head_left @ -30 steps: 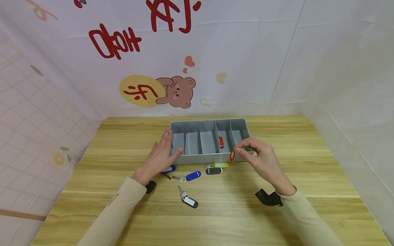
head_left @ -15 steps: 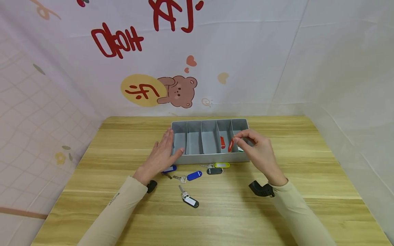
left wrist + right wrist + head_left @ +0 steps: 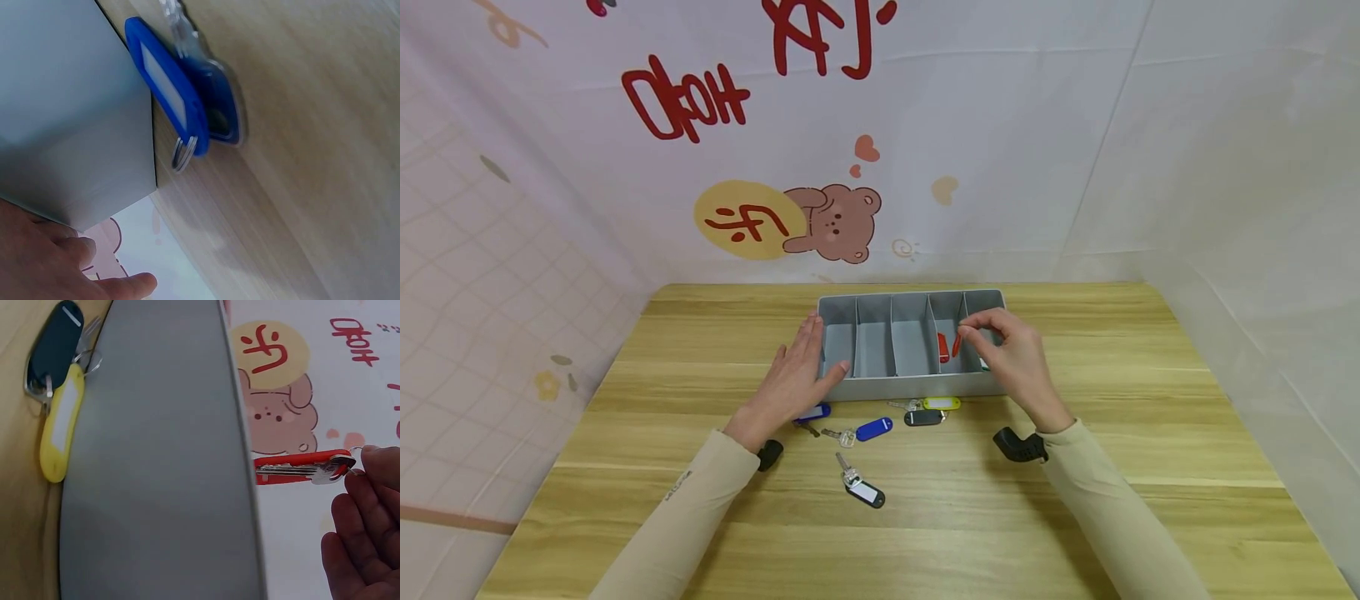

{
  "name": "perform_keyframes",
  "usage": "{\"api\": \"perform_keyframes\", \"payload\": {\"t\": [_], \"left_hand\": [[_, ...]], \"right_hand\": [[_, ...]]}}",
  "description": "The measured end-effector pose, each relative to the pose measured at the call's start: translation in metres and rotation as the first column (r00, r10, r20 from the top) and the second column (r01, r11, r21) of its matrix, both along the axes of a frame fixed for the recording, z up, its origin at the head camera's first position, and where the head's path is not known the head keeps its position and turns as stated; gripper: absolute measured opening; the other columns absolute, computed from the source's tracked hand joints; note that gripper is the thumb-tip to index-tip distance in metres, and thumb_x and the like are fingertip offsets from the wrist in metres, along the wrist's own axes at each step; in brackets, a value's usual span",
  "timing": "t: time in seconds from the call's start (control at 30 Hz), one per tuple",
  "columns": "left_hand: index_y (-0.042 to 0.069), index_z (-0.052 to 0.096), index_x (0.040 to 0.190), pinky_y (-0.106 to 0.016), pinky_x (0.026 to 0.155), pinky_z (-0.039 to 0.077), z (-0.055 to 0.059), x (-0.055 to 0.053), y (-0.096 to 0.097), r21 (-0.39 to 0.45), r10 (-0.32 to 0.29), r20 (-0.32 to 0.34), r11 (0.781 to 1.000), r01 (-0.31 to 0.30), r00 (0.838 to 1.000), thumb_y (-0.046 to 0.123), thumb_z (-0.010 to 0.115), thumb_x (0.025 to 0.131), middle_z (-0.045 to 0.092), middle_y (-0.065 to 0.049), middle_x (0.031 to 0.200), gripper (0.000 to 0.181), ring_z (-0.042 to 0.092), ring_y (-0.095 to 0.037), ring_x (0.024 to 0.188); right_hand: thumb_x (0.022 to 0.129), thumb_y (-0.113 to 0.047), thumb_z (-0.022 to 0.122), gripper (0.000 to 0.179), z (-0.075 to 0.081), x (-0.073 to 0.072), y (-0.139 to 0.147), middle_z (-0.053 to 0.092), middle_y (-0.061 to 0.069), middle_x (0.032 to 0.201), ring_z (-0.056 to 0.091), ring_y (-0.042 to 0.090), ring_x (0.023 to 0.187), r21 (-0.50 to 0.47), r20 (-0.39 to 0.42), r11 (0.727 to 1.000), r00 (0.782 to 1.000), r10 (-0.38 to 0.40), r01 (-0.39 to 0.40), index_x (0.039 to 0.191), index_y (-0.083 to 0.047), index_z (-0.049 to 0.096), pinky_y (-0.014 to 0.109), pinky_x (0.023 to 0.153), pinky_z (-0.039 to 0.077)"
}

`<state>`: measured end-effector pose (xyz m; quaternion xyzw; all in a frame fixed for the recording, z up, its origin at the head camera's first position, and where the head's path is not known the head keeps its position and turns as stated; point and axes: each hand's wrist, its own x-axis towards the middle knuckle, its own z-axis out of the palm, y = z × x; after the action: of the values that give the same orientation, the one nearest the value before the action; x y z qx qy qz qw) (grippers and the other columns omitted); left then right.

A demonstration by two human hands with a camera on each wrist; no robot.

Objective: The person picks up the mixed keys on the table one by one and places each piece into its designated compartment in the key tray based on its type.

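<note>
My right hand (image 3: 1013, 360) pinches the metal ring of a red key tag (image 3: 957, 345) between thumb and forefinger. The tag hangs within the second compartment from the right of a grey divided box (image 3: 917, 387). In the right wrist view, a silver key (image 3: 300, 469) hangs alongside that tag. Another red key tag (image 3: 943, 347) leans in the same compartment, just left of it. A bit of a green tag (image 3: 984, 365) shows in the rightmost compartment, mostly behind my hand. My left hand (image 3: 790, 375) rests with extended fingers on the box's left end, thumb over the front rim.
In front of the box lie a yellow key tag (image 3: 942, 403), a dark one (image 3: 923, 418), a blue one with its key (image 3: 874, 429) and a black one (image 3: 866, 493). Another blue tag (image 3: 165, 84) lies below my left hand. A printed cloth (image 3: 1000, 150) hangs behind.
My right hand has moved left and away from me, carrying the red key tag from the box's front rim into the second compartment from the right. The left hand stays at the box's end.
</note>
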<state>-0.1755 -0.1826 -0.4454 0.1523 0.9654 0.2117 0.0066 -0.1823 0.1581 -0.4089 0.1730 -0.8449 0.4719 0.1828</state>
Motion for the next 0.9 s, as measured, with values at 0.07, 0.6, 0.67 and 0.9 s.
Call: {"api": "perform_keyframes", "payload": {"t": [0.07,0.6,0.67,0.9], "left_hand": [[-0.005,0.007,0.164,-0.072,0.116,0.019,0.000,0.000,0.000,-0.001,0.000,-0.002,1.000,0.000,1.000,0.057,0.047,0.105,0.003,-0.020,0.172,0.094,0.010,-0.037,0.158],[-0.005,0.007,0.163,-0.072,0.116,0.020,0.001,0.001,0.001,-0.023,0.002,0.003,1.000,-0.002,1.000,0.057,0.045,0.106,0.003,-0.020,0.172,0.093,0.006,-0.034,0.159],[-0.005,0.007,0.163,-0.071,0.117,0.020,0.002,0.001,0.001,-0.021,0.004,0.009,1.000,-0.004,1.000,0.057,0.045,0.106,0.003,-0.019,0.173,0.093,0.005,-0.032,0.159],[-0.005,0.007,0.163,-0.071,0.117,0.020,0.003,0.001,0.001,-0.018,0.005,0.015,1.000,-0.004,1.000,0.057,0.046,0.105,0.001,-0.018,0.173,0.093,0.005,-0.033,0.159]], "right_hand": [[0.092,-0.009,0.080,0.008,-0.003,-0.003,-0.001,0.075,0.005,0.098,0.070,0.022,0.097,0.011,0.001,1.000,1.000,0.000,0.000,0.098,-0.006,0.077,0.017,0.088,0.048],[0.089,-0.004,0.081,0.006,-0.025,-0.022,-0.009,0.075,0.008,0.091,0.070,0.025,0.083,0.149,-0.064,0.988,0.998,-0.021,0.030,0.095,-0.003,0.077,0.048,0.075,0.054],[0.090,-0.005,0.081,0.006,-0.025,-0.022,-0.009,0.075,0.008,0.090,0.069,0.024,0.082,0.160,-0.056,0.987,0.998,-0.025,0.033,0.095,-0.004,0.078,0.044,0.073,0.052],[0.091,-0.006,0.079,0.005,-0.024,-0.023,-0.012,0.075,0.009,0.092,0.067,0.025,0.081,0.210,-0.023,0.977,0.999,-0.044,0.048,0.095,-0.004,0.078,0.040,0.073,0.049]]}}
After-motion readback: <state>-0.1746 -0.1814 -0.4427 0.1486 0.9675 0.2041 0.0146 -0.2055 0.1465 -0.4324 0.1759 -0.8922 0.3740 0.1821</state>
